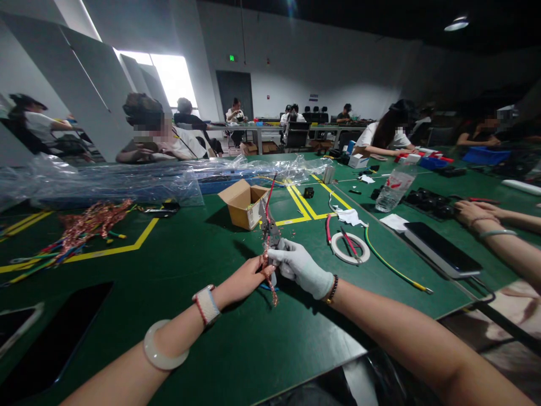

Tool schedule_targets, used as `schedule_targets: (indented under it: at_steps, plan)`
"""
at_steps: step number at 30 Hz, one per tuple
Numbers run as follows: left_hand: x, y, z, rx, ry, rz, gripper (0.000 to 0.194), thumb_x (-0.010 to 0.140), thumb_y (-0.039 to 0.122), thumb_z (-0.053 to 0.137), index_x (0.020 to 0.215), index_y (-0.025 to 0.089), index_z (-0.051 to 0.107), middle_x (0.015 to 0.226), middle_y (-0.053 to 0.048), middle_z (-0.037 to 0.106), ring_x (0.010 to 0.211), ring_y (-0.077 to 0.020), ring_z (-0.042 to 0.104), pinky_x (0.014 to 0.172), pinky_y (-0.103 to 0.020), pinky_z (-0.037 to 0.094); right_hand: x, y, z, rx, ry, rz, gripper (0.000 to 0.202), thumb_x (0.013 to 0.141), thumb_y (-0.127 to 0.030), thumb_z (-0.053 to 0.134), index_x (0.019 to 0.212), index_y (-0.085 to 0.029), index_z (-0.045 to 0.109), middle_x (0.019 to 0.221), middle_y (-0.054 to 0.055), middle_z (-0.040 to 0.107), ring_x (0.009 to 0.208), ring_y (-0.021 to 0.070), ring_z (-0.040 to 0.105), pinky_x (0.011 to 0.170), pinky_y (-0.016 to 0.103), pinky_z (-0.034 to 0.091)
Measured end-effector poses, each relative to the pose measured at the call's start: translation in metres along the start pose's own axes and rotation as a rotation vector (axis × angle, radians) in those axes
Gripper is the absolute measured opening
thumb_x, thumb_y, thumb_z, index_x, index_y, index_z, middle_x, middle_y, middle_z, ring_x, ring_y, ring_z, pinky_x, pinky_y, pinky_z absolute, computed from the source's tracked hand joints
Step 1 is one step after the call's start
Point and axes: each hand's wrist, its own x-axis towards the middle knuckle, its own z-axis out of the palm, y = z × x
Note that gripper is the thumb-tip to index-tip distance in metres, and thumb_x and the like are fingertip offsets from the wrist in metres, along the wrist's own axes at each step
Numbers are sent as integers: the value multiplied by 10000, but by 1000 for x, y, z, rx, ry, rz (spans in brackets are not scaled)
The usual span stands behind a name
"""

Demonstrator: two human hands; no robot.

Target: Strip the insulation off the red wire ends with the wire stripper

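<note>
Over the green table (236, 338), my bare left hand (247, 277) is closed around a strand of braided copper wire (274, 296), whose loose end hangs below the fingers. My right hand (304, 269), in a pale work glove, grips grey wire stripper pliers (270, 230). Their jaws point up and away from me, close against the copper wire. A red wire (271, 189) rises beside the jaws. The fingers hide most of the plier handles. Just beyond the pliers stands an open cardboard box (244, 211).
Braided copper leads (95, 225) lie in a pile at left, near a dark phone (63, 332). To the right are a white tape ring (336, 248), a yellow-green cable (393, 268), a water bottle (393, 189) and a co-worker's hands (475, 214). Plastic-wrapped material (127, 180) spans the back.
</note>
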Motion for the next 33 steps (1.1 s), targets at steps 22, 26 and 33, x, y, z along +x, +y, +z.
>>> schedule_targets:
  at_steps: [22, 26, 33]
  plan:
    - [-2, 23, -31, -39, -44, -58, 350, 827, 487, 525, 795, 157, 639, 801, -23, 641, 777, -206, 577, 711, -294, 448, 11, 5, -15, -89, -28, 2, 379, 613, -438, 786, 737, -161, 558, 550, -64, 548, 386, 37, 407, 348, 174, 241]
    - [-1, 21, -54, -3, 129, -32, 251, 784, 395, 564, 892, 173, 606, 877, -32, 635, 791, -206, 608, 724, -315, 481, 7, 1, -19, -170, -32, 54, 376, 643, -463, 764, 687, -176, 526, 470, -90, 492, 303, 37, 359, 292, 178, 211]
    - [24, 8, -67, 157, 360, 158, 229, 804, 316, 525, 980, 175, 570, 978, -63, 615, 883, -223, 607, 808, -391, 507, 0, -5, -18, -218, -79, 105, 395, 638, -467, 777, 685, -178, 512, 470, -95, 506, 273, 31, 347, 256, 163, 227]
